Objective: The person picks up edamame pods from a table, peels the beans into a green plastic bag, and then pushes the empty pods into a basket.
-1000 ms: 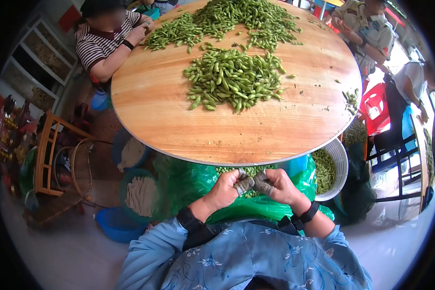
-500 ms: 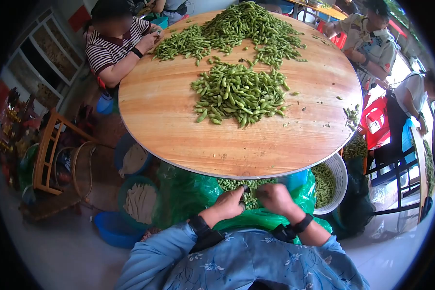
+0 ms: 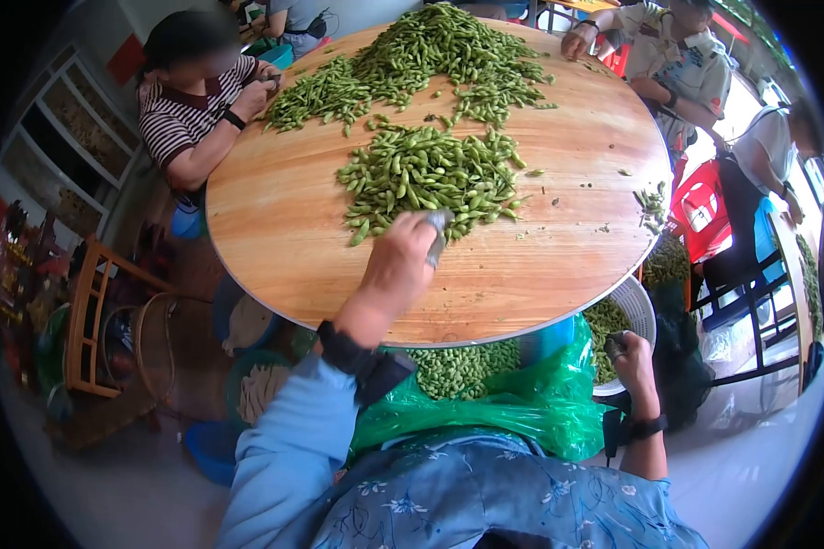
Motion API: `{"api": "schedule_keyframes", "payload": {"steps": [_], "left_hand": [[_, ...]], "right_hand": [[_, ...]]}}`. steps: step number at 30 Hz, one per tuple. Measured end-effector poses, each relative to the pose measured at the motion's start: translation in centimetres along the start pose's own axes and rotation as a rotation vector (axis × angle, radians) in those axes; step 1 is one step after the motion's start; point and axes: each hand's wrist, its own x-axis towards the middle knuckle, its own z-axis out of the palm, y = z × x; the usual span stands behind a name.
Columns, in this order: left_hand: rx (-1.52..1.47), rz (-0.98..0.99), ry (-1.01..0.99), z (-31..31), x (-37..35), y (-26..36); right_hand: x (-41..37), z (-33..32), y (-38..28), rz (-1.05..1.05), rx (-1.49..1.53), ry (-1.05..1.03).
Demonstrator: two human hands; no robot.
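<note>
My left hand [image 3: 401, 261] reaches over the round wooden table [image 3: 293, 265], at the lower edge of the nearer pile of green pods [image 3: 421, 174]. Its fingers bend toward the pods, with a grey covering [image 3: 439, 238] on a finger; what they hold is hidden. My right hand [image 3: 630, 355] is off the table at the right, over the white basket [image 3: 645, 320] of pods. Its fingers are curled, with something dark at the fingertips that I cannot make out. Shelled beans [image 3: 462, 371] lie between the folds of a green plastic bag [image 3: 558, 403] below the table edge.
A larger pod heap [image 3: 439, 46] covers the table's far side. One person [image 3: 192, 110] sits at the left and another [image 3: 673, 64] at the right. Blue basins [image 3: 212, 448] and a wooden chair [image 3: 87, 316] stand at the left, with a red chair [image 3: 702, 215] at the right.
My left hand has moved up from the bag to the near pod pile. My right hand has gone right, from over the beans to the white basket. The view has shifted slightly.
</note>
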Motion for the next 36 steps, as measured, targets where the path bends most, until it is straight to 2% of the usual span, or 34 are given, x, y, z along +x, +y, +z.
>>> {"api": "schedule_keyframes", "payload": {"steps": [2, 4, 6, 7, 9, 11, 13, 14, 16, 17, 18, 19, 20, 22, 23, 24, 26, 27, 28, 30, 31, 32, 33, 34, 35, 36], "left_hand": [[0.107, 0.03, -0.092, 0.7, 1.6, -1.1], [0.182, 0.084, -0.084, 1.7, 2.0, -2.0], [0.27, 0.099, -0.171, 2.0, 2.0, -2.3], [0.288, 0.121, -0.151, 2.2, 1.9, -2.5], [0.32, 0.092, -0.137, 1.7, 1.7, -2.4], [0.351, 0.063, -0.127, 0.7, 1.3, -1.4], [0.16, -0.183, 0.021, -0.8, 0.8, 0.4], [0.159, -0.182, 0.016, -0.9, 0.3, 0.6], [-0.795, -0.543, 0.079, -1.1, -0.7, 1.2], [-1.124, -0.6, 0.116, -1.1, -1.4, 2.0], [-1.124, -0.601, 0.112, -1.2, -2.0, 2.8], [-1.276, -0.667, 0.076, -1.3, -2.7, 3.7], [-1.429, -0.734, 0.041, -1.3, -3.3, 4.5], [-1.394, -0.683, -0.008, -1.0, -4.5, 5.8], [-1.363, -0.655, -0.034, -0.8, -5.1, 6.0], [-1.364, -0.661, -0.033, -0.6, -5.5, 6.1], [-1.462, -0.648, -0.126, -0.3, -6.1, 6.3], [-1.392, -0.631, -0.08, -0.2, -6.3, 6.5], [-1.397, -0.635, -0.079, -0.4, -6.3, 6.5], [-1.473, -0.875, -0.13, -1.3, -6.4, 6.4], [-1.419, -0.974, -0.177, -1.5, -6.4, 6.4], [-1.422, -0.978, -0.177, -1.7, -6.6, 6.2], [-1.571, -1.08, -0.355, -1.9, -6.7, 6.1], [-1.713, -1.177, -0.541, -2.0, -6.8, 6.0], [-1.77, -1.185, -0.661, -1.6, -6.7, 5.9], [-1.772, -1.191, -0.657, -1.5, -6.6, 6.1]], "right_hand": [[-0.3, 0.5, -1.4, -0.016, 0.093, -0.041], [-0.4, 1.0, -2.2, -0.028, 0.128, -0.1], [-0.8, 0.8, -4.4, 0.063, 0.175, -0.189], [-1.0, 0.8, -5.3, 0.066, 0.176, -0.188], [-1.1, 0.9, -7.0, -0.103, 0.34, -0.229], [-1.3, 0.8, -9.0, -0.124, 0.389, -0.278], [-0.9, 1.4, -9.9, -0.201, 0.47, -0.353], [-0.7, 1.4, -10.9, -0.196, 0.473, -0.353], [-0.4, 1.6, -14.0, -0.272, 0.552, -0.383], [-0.2, 2.1, -15.0, -0.268, 0.554, -0.381], [0.1, 2.6, -15.8, -0.258, 0.681, -0.439], [0.3, 3.1, -16.5, -0.248, 0.806, -0.498], [0.7, 3.7, -17.0, -0.245, 0.807, -0.498], [1.4, 5.1, -17.5, -0.351, 0.809, -0.594], [1.5, 6.0, -17.4, -0.443, 0.792, -0.531], [1.4, 6.1, -17.6, -0.44, 0.792, -0.536], [1.5, 6.0, -17.9, -0.546, 0.669, -0.514], [1.5, 6.1, -17.7, -0.62, 0.562, -0.434], [1.5, 6.1, -17.6, -0.615, 0.559, -0.437], [1.5, 6.0, -17.3, -0.733, 0.412, -0.208], [1.6, 5.7, -17.3, -0.73, 0.41, -0.211], [1.6, 5.1, -17.5, -0.803, 0.285, -0.137], [1.7, 4.9, -17.6, -0.876, 0.159, -0.063], [1.8, 4.9, -17.7, -0.876, 0.16, -0.069], [1.9, 5.0, -17.6, -0.928, 0.11, -0.064], [1.8, 5.1, -17.6, -0.98, 0.059, -0.06]]}}
